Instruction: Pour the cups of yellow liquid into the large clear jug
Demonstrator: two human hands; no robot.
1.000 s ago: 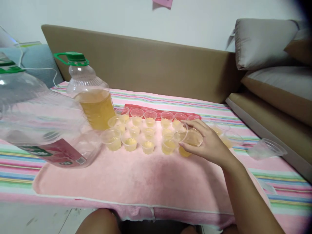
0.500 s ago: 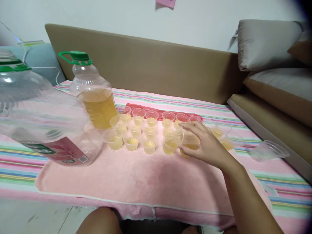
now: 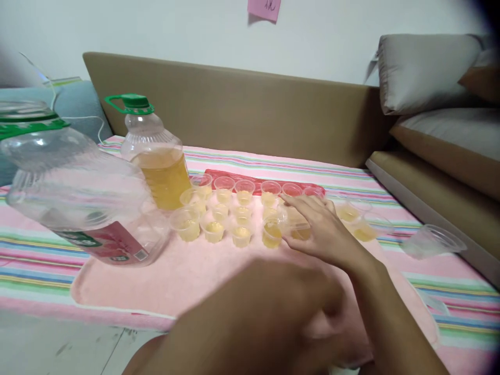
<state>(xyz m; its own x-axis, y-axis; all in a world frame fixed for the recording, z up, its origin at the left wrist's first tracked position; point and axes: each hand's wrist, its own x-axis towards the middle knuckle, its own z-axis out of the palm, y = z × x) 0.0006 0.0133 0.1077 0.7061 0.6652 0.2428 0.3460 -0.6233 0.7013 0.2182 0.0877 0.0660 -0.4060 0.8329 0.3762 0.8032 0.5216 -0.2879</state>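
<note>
Right of centre in the frame, the right grip (image 3: 318,229) has its fingers and thumb closed around a clear plastic cup (image 3: 296,217), held tipped on its side with its mouth toward the left. Compared with the preceding views, this mouth has shifted left and now overlaps, in view, the front-row cup (image 3: 272,234); contact cannot be told. The left grip (image 3: 297,294), absent before, now crosses the lower centre, badly blurred; whether it is open or holds anything cannot be told. Its arrival suggests that the work at the cups now engages both hands. Left of the held cup, rows of small cups (image 3: 214,231) containing yellow liquid stand on a pink pad (image 3: 128,286); a red strip (image 3: 253,182) lies behind them. Farther left are a part-filled bottle (image 3: 166,174) and a clear bottle (image 3: 78,192). At far right, a loose cup (image 3: 427,242) lies tilted on striped cloth (image 3: 464,291).
</note>
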